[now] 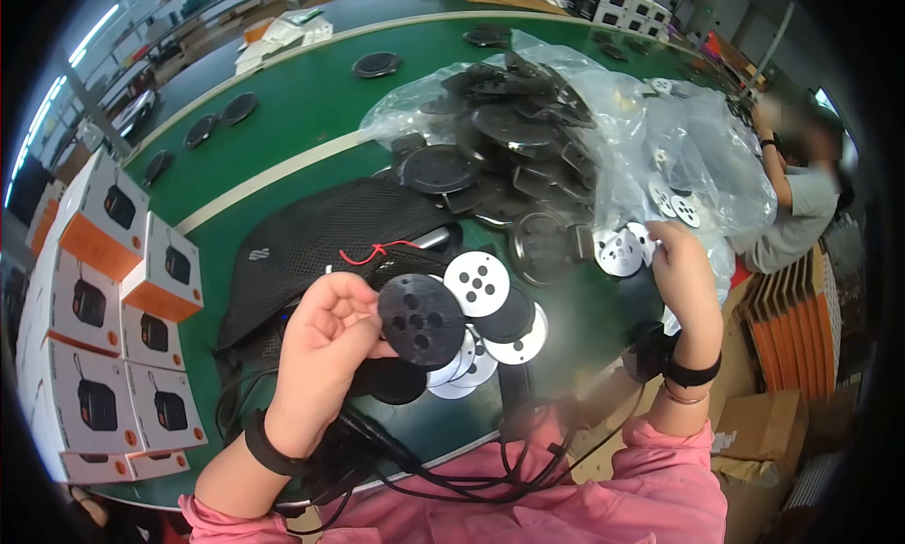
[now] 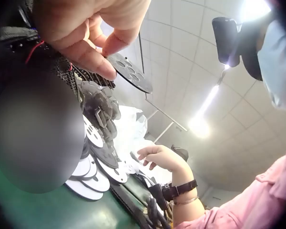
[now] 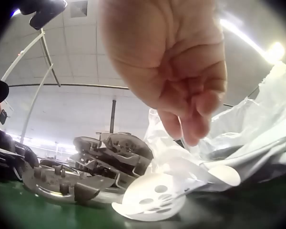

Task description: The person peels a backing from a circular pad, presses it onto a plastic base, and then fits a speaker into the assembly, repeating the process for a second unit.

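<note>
My left hand (image 1: 370, 310) pinches a black round disc (image 1: 421, 320) with several holes, held up over a small heap of white and black discs (image 1: 490, 332) on the green table (image 1: 302, 110). In the left wrist view the thumb and fingers (image 2: 93, 59) grip the black disc (image 2: 131, 72) by its edge. My right hand (image 1: 657, 244) reaches to white perforated discs (image 1: 619, 254) at the mouth of a clear plastic bag (image 1: 660, 139). Its fingertips (image 3: 195, 126) are bunched just above a white disc (image 3: 150, 198); whether they pinch anything is not visible.
A pile of black round housings (image 1: 509, 148) lies in and beside the bag. A black mesh pouch (image 1: 320, 233) with a red tie lies centre left. Orange-and-white boxes (image 1: 104, 289) are stacked at the left edge. Black cables (image 1: 452, 473) trail over the near edge. Another person (image 1: 801, 205) sits far right.
</note>
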A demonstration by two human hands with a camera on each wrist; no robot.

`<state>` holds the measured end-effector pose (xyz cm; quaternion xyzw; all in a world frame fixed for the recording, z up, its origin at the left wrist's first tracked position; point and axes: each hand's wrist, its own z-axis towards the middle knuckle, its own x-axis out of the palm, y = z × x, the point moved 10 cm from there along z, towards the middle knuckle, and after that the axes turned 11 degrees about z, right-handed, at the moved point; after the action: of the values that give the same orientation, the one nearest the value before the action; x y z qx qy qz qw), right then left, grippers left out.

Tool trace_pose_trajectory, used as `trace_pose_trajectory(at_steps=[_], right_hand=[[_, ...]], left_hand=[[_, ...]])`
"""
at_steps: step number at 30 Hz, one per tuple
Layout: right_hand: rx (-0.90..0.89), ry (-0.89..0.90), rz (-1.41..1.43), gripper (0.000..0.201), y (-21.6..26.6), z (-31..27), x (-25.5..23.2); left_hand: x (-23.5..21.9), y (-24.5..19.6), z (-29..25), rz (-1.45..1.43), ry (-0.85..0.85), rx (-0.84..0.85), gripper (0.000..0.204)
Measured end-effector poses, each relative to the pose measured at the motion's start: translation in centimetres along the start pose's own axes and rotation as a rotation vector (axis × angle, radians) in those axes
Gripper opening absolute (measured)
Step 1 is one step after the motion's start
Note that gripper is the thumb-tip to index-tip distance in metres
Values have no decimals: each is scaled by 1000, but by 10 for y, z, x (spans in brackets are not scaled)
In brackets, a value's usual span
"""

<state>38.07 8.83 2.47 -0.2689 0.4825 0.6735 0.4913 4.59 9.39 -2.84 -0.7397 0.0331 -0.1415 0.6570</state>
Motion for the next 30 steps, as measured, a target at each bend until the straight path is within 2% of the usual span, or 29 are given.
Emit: trace_pose_trajectory(at_steps=[3,5,7,9,11,13,15,16,17,19,21,23,25,27,29,30], right_hand=[[-5,-50,-87,30,30,0,-11],[-219,-96,247,34,79,-8,-16],[-341,264,680,39,135,-24,10],[-483,535,962,41,171,-45,28],[-637,726,1190,35,195,-57,27],[-698,768,1276,28,193,-60,27],[-493,716,1618,19,174,-51,23],[-275,616,1754,16,155,-48,28],[-224,541,1804,14,146,-43,22],[-177,312,1859,17,123,-29,6],[-124,173,1873,23,104,-18,-8],[-96,190,1924,25,101,-12,-13],[48,181,2053,24,95,-7,-7],[32,236,2051,22,99,-2,-1],[59,299,2057,20,105,-1,4],[49,294,2060,20,103,-1,4]], left_hand=[[3,-5,-3,-11,-3,-1,17],[15,-4,-7,20,95,-52,17],[39,-5,-18,-40,210,-134,18],[67,2,-35,-108,380,-230,19],[81,10,-46,-154,462,-318,17],[87,12,-49,-140,470,-337,18],[83,11,-41,-45,472,-275,17],[80,8,-36,45,473,-214,16],[79,4,-31,47,475,-212,16],[62,-29,-7,583,359,71,16],[59,-70,17,1024,258,391,13],[57,-99,45,1293,116,643,13],[50,-96,81,1440,79,581,21],[42,-67,123,1490,193,425,34],[45,-44,140,1594,280,320,50],[43,-32,149,1561,318,195,62]])
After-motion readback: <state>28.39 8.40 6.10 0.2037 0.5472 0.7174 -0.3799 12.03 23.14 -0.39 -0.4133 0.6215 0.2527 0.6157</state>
